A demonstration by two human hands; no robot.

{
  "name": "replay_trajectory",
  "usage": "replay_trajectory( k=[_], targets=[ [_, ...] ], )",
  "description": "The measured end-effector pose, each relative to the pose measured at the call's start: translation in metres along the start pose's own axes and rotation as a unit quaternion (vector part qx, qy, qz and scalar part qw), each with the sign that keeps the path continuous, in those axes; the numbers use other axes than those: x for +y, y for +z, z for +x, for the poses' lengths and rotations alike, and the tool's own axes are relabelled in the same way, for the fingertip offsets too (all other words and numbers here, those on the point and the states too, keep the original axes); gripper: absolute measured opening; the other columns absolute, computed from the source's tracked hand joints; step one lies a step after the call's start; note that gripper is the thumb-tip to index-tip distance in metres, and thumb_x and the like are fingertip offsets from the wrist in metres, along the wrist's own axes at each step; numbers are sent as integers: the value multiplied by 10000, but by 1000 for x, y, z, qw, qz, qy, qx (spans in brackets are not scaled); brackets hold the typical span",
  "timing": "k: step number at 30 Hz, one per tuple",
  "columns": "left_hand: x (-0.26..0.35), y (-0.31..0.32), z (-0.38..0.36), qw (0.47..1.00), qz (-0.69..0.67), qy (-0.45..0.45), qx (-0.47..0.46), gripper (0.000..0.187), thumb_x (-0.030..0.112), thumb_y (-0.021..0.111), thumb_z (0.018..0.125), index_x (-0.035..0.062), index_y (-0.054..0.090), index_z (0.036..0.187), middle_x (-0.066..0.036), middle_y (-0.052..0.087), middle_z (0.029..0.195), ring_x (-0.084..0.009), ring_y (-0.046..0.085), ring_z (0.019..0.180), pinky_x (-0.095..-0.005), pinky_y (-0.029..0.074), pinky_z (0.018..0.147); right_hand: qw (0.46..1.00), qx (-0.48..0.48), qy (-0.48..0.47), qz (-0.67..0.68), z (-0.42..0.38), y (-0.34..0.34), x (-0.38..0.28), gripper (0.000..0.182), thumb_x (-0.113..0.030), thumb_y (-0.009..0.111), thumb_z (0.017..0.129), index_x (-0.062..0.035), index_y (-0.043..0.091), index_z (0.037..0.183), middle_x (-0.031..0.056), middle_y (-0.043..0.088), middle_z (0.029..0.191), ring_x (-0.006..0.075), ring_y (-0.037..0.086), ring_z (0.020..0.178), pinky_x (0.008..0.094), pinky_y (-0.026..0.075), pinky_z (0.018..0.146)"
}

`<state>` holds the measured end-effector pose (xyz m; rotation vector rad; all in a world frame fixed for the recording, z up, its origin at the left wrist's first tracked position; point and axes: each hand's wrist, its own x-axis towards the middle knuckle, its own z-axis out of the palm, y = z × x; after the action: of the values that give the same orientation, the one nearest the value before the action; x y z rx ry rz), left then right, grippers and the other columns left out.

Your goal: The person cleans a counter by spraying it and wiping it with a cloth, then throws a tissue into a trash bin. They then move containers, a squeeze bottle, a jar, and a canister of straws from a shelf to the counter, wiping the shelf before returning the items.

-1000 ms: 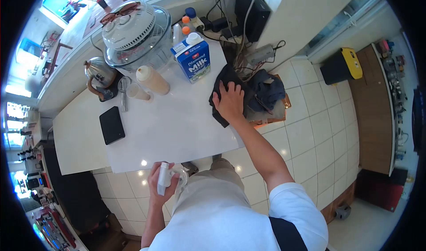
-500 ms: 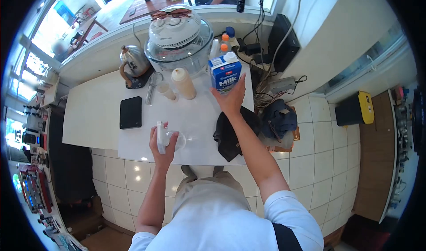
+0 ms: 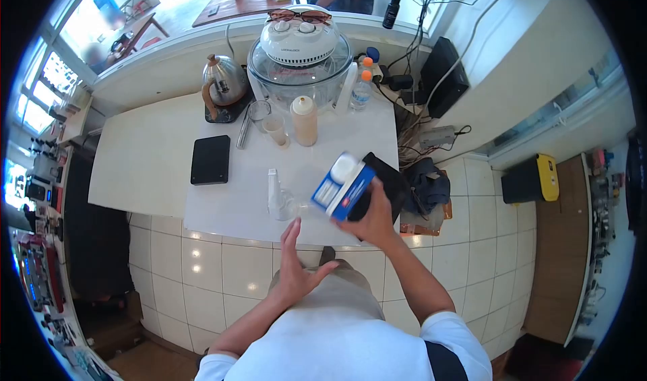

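So we've got the blue milk carton (image 3: 344,187) in our right hand (image 3: 375,220), fingers clamped on its side, holding it tilted above the front part of the white worktop (image 3: 249,209), right by the black cloth (image 3: 397,185). Our left hand (image 3: 296,273) is holding nothing, thumb and fingers spread apart, just in front of the worktop's near edge and close to a clear glass pitcher with a white handle (image 3: 280,196). Further back we've got a squeeze bottle (image 3: 305,121) standing beside a small cup (image 3: 275,130), and the black flat scale (image 3: 210,160) lies over on the left, in front of the kettle (image 3: 226,81).
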<state>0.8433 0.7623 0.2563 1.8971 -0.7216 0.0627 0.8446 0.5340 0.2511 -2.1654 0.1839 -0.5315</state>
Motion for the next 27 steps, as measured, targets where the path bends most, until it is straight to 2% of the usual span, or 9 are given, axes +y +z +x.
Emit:
replay_trajectory(
  k=[4, 7, 8, 10, 11, 14, 17, 20, 27],
  targets=[
    [16, 11, 18, 985, -125, -117, 14, 896, 215, 893, 709, -19, 373, 1399, -249, 482, 1379, -329, 513, 1277, -434, 428, 1049, 996, -63, 59, -12, -68, 11, -31, 1067, -332, 917, 601, 26, 334, 1420, 255, 540, 1298, 416, 574, 1175, 450, 481, 979],
    [14, 13, 10, 967, -174, -180, -47, 815, 190, 884, 711, -15, 413, 1344, -220, 595, 1244, -271, 619, 1144, -382, 493, 973, 985, -91, 144, 24, -97, 16, -40, 1072, -312, 899, 612, 11, 309, 1448, 259, 540, 1307, 416, 559, 1203, 453, 475, 995],
    [15, 11, 9, 979, -132, -152, -24, 765, 174, 872, 714, -17, 433, 1311, -179, 657, 1126, -249, 665, 1046, -362, 530, 906, 982, -122, 138, 39, -98, 7, -40, 923, -261, 845, 686, -4, 373, 1436, 254, 538, 1321, 399, 538, 1249, 459, 454, 1030],
    [8, 2, 2, 977, -136, -159, -31, 764, 170, 875, 713, -18, 436, 1309, -175, 654, 1124, -244, 665, 1049, -362, 531, 906, 986, -161, 32, -20, -91, -26, -4, 802, -251, 806, 740, -13, 434, 1409, 240, 540, 1316, 390, 542, 1229, 454, 450, 1021],
    [5, -3, -3, 977, -135, -164, -35, 764, 168, 876, 712, -18, 437, 1309, -174, 652, 1123, -241, 664, 1050, -363, 531, 906, 983, -179, -20, -47, -85, -34, 14, 742, -245, 787, 767, -17, 465, 1395, 233, 541, 1313, 385, 545, 1219, 452, 449, 1017],
    [1, -16, -7, 987, -105, -120, -36, 763, 153, 889, 696, -12, 456, 1301, -166, 646, 1160, -236, 676, 1036, -362, 543, 894, 981, -42, 23, -189, -49, -32, 50, 619, -302, 721, 831, -36, 532, 1356, 198, 519, 1332, 380, 518, 1195, 479, 423, 994],
    [12, -17, 0, 990, -67, -122, -27, 772, 145, 894, 680, -8, 460, 1300, -162, 646, 1170, -235, 674, 1053, -362, 543, 900, 951, -72, 12, -302, -9, 17, 75, 627, -348, 673, 838, -32, 526, 1360, 174, 500, 1331, 378, 472, 1170, 513, 388, 961],
    [22, -9, 0, 990, -21, -138, 4, 772, 133, 892, 656, -5, 470, 1288, -157, 645, 1145, -229, 670, 1046, -367, 542, 891, 927, -68, 6, -368, 32, 58, 94, 607, -305, 642, 826, -14, 532, 1348, 172, 472, 1325, 372, 439, 1157, 519, 364, 942],
    [43, 25, -8, 966, 21, -240, 90, 743, 123, 891, 635, -1, 494, 1251, -138, 649, 1085, -213, 671, 987, -347, 542, 868, 939, -129, -69, -310, 143, 81, 131, 720, -263, 699, 787, -1, 465, 1416, 123, 508, 1216, 325, 463, 1100, 485, 388, 906]
  ],
)
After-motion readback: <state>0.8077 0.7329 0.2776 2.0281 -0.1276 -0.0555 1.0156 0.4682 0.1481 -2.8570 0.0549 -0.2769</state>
